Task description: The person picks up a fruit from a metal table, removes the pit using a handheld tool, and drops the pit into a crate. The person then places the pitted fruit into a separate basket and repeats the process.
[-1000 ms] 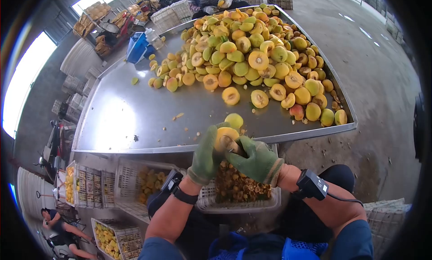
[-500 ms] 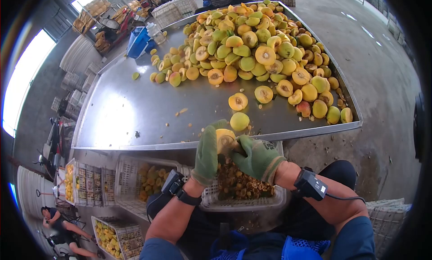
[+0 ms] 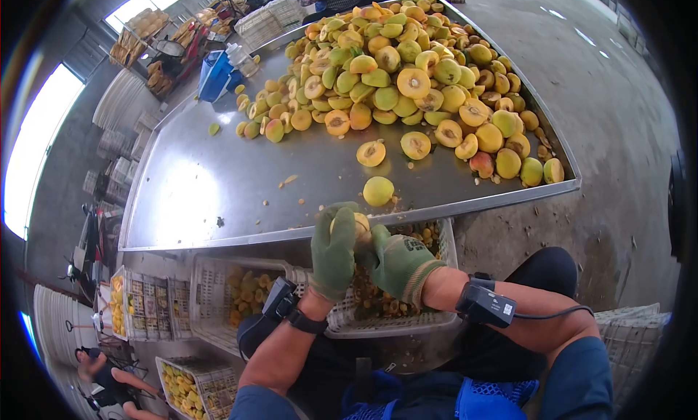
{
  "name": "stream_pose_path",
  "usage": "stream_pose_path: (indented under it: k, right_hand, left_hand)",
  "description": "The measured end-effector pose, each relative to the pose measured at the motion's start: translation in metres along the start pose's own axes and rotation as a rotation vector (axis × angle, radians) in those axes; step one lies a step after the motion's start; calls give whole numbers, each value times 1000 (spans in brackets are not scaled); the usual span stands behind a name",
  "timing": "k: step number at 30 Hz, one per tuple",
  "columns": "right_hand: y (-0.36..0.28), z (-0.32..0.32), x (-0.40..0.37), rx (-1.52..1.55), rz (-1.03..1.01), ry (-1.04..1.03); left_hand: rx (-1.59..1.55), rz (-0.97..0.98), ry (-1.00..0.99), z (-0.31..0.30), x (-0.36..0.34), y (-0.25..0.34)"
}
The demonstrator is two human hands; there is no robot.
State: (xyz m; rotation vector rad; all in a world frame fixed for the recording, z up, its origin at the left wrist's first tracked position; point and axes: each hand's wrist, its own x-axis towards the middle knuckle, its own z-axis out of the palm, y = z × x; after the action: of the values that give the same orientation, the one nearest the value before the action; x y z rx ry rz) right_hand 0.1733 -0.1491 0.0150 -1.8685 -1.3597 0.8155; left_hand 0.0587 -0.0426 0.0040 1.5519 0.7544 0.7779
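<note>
My left hand (image 3: 334,251), in a green glove, is wrapped round a yellow halved fruit (image 3: 360,226) just off the metal table's front edge. Against the fruit's right side, my gloved right hand (image 3: 398,261) has its fingers bent together; what they hold, if anything, is hidden. Below both hands stands a crate (image 3: 452,254) with brown pits and scraps in it. A whole-looking yellow-green fruit (image 3: 378,192) lies on the table (image 3: 254,180) just beyond my hands, with two cut halves, pit side up, behind it.
A large heap of cut fruit (image 3: 385,78) covers the table's back and right. A blue container (image 3: 216,77) stands at its back left. Fruit crates (image 3: 206,274) stand below on the left. A seated person (image 3: 116,380) is at the lower left; another person's patterned clothing shows behind the table.
Both hands have drawn closer together, and the fruit is turned and more covered by the left glove. The view has shifted slightly.
</note>
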Motion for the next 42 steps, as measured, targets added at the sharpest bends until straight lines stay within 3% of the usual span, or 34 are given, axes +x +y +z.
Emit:
stream_pose_path:
  k: [12,15,22,31,33,40,42]
  right_hand:
    - [13,29,-4,80,-123,157]
    - [3,5,-3,-6,36,-23]
    - [4,-11,-5,-79,-18,-68]
    - [14,19,2,55,-41,3]
    - [12,20,-2,124,-65,122]
    - [12,17,1,20,-101,21]
    - [5,11,-5,102,-50,99]
  left_hand:
    - [32,135,83,8,-8,-10]
    - [44,58,52,5,-5,-10]
    - [54,-53,-55,2,0,3]
    - [73,119,100,8,-5,-4]
    - [58,129,98,8,-5,-5]
    - [142,284,-6,-1,-2,-11]
    - [120,260,28,5,-2,-9]
